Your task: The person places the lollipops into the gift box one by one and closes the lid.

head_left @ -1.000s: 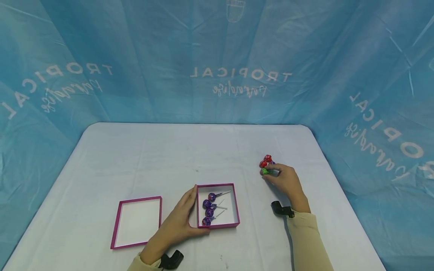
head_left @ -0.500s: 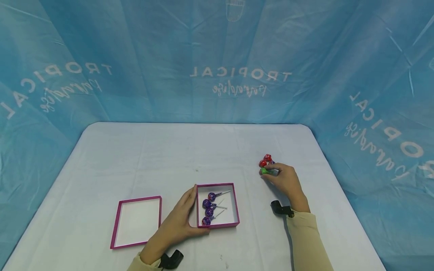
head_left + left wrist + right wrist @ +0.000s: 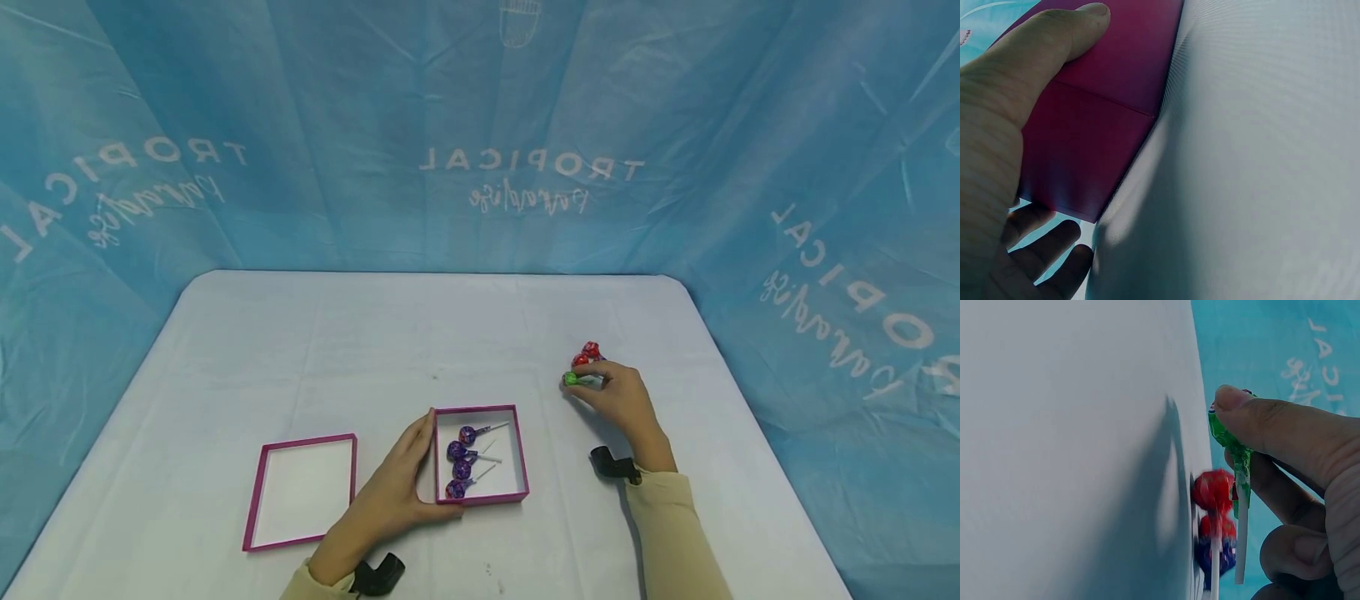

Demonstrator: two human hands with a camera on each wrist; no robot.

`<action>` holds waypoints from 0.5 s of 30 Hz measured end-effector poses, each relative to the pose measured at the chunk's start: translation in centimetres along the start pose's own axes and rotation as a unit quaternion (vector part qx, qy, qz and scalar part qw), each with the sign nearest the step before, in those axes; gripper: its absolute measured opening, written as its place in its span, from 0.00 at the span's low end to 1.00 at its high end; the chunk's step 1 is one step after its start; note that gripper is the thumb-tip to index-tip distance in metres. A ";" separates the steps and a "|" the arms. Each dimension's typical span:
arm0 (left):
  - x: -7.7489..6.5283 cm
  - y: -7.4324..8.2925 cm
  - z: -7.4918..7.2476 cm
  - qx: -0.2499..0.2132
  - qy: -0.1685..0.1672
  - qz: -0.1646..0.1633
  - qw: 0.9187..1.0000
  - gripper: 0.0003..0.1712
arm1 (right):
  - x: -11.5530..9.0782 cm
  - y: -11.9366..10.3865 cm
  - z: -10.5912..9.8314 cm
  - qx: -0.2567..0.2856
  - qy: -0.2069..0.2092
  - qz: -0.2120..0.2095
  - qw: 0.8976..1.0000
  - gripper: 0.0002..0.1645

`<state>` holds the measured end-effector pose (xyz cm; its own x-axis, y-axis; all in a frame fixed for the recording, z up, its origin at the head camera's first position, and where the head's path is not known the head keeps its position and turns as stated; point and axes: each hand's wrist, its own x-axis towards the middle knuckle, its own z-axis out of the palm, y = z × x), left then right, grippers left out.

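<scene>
Right fingers (image 3: 1275,490), green lollipop (image 3: 1241,464) pinched between, red lollipops (image 3: 1213,490) near

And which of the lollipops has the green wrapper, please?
The green lollipop is the one pinched in the right hand. The purple lollipops lie inside the box; the red ones lie just beyond that hand.

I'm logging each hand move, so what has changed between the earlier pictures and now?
The right hand, pinching the green lollipop, has moved slightly left, toward the box. Nothing was let go and nothing new taken. The left hand on the box, the four purple lollipops inside, the magenta-rimmed lid and the red lollipops stayed as they were.
</scene>
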<state>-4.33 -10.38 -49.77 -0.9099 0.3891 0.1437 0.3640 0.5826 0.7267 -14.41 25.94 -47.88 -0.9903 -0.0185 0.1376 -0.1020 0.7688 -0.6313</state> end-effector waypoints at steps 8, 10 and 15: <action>0.0 0.0 0.0 -0.010 -0.001 0.001 1.000 0.78 | -0.2 -1.3 0.5 0.000 0.003 -0.030 1.000 0.15; 0.0 0.0 0.0 -0.009 -0.002 0.000 1.000 0.78 | -0.3 -1.6 0.5 -0.002 0.007 -0.039 0.999 0.15; 0.0 0.0 0.0 -0.009 -0.004 -0.007 1.000 0.78 | -0.2 -2.3 0.6 0.001 0.014 -0.060 0.998 0.15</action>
<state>-4.33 -10.37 -49.81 -0.9132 0.3865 0.1290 0.3478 0.5746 0.7408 -14.03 23.80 -46.96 -0.9680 -0.0913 0.2336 -0.2192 0.7606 -0.6111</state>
